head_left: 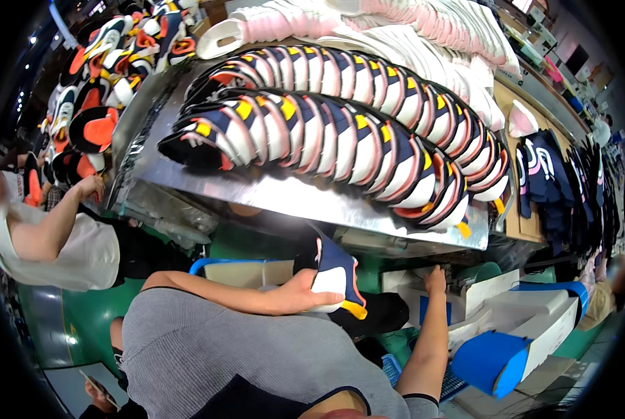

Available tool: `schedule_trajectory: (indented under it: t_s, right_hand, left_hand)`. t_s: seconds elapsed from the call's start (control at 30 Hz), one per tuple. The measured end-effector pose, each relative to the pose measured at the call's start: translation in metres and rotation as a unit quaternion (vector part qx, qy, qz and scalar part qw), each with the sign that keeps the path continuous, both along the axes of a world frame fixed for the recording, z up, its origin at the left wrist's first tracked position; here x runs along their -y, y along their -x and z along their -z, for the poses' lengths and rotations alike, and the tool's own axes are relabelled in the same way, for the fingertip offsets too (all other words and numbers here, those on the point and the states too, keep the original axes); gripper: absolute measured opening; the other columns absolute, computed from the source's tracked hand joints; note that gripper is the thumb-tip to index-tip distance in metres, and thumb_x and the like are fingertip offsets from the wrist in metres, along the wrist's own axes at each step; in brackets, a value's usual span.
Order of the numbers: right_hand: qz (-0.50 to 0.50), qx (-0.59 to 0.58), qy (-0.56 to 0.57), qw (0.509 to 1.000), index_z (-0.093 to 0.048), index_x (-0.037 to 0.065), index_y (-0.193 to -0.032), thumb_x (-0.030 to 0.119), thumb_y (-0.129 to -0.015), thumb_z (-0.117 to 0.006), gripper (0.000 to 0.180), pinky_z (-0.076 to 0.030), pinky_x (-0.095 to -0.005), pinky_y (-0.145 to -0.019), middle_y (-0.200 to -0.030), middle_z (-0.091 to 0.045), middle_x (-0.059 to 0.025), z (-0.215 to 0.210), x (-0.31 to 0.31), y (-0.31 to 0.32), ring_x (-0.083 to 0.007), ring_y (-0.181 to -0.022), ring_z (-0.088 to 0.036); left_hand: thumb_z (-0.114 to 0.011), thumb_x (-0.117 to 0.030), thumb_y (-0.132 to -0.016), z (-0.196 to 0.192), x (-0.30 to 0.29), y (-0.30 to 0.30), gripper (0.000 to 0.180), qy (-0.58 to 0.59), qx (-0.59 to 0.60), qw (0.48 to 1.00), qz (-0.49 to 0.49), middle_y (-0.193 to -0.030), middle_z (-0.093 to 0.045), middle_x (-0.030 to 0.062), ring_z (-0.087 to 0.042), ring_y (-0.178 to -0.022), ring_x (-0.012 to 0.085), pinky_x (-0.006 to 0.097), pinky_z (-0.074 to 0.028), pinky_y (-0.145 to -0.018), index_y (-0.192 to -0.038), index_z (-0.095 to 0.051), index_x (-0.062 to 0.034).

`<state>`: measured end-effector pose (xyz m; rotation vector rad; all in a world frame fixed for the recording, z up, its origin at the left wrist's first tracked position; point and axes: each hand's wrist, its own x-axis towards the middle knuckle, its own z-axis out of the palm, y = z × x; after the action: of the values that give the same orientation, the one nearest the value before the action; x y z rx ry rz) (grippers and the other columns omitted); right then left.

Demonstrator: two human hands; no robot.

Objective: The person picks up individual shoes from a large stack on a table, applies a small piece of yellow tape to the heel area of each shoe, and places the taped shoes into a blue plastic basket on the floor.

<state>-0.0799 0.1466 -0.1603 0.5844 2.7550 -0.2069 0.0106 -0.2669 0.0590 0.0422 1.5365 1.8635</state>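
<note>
My left hand (pixel 302 295) is closed on a shoe upper (pixel 339 269), thumb across its white part. The upper is navy and white with pinkish-red edging and a yellow tab, and it is held in front of my grey shirt. My right hand (pixel 435 281) is farther right, low beside an open white box (pixel 403 283). Its fingers look curled, and what they hold, if anything, is too small to make out. Beyond my hands, two long curved rows of nested matching uppers (pixel 305 136) lie on a metal-topped table (pixel 270 195).
Stacked white and pink shoe parts (pixel 424 35) lie behind the rows. Navy pieces (pixel 553 174) hang over the cardboard at right. A blue-and-white container (pixel 490 359) stands near my right arm. At left, a person in a white shirt (pixel 64 244) reaches toward piled orange, navy and white shoes (pixel 92 126).
</note>
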Motion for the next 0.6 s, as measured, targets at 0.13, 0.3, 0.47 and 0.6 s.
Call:
schedule_trajectory:
  t_s: [0.13,0.3,0.47,0.6]
  right_hand:
    - [-0.074,-0.051,0.111,0.990,-0.061,0.001,-0.101,0.029,-0.076,-0.070,0.039,-0.047,-0.0427,-0.083,-0.099,-0.063,-0.0230,-0.030,0.037,-0.004,-0.0380,-0.097,-0.059]
    - [-0.039,-0.105,0.114,0.987,-0.064,-0.001,-0.086,0.030,-0.079,-0.067,0.032,-0.051,-0.0389,-0.069,-0.077,-0.066,-0.0180,-0.115,0.059,-0.012,-0.0324,-0.078,-0.065]
    - [-0.012,-0.434,0.212,0.876,-0.049,-0.004,-0.116,0.038,-0.082,-0.066,0.056,-0.045,-0.0392,-0.085,-0.110,-0.057,-0.0254,-0.202,0.085,-0.021,-0.0341,-0.103,-0.057]
    - [-0.087,-0.481,0.208,0.847,-0.026,-0.007,-0.135,0.045,-0.074,-0.072,0.092,-0.027,-0.0436,-0.105,-0.137,-0.031,-0.0287,-0.252,0.134,0.014,-0.0384,-0.132,-0.027]
  left_hand:
    - [-0.062,-0.008,-0.085,-0.066,0.028,-0.045,0.034,-0.013,-0.124,0.986,-0.108,-0.111,-0.058,0.0075,-0.056,-0.102,0.0151,0.031,-0.045,-0.090,-0.117,-0.052,-0.0022]
    - [-0.060,-0.012,-0.088,-0.046,0.099,-0.048,0.027,0.112,-0.283,0.858,-0.414,-0.102,-0.057,0.0044,-0.056,-0.088,0.0130,0.028,-0.047,-0.077,-0.112,-0.052,-0.0028]
    - [-0.058,-0.029,-0.091,0.001,0.220,0.060,0.038,0.271,-0.322,0.750,-0.510,-0.103,-0.058,0.0099,-0.054,-0.092,0.0174,0.031,-0.042,-0.084,-0.109,-0.053,0.0044]
    - [-0.064,-0.025,-0.087,-0.022,0.195,0.123,0.050,0.106,-0.358,0.824,-0.426,-0.114,-0.055,0.0077,-0.051,-0.100,0.0180,0.030,-0.040,-0.088,-0.124,-0.045,0.0033]
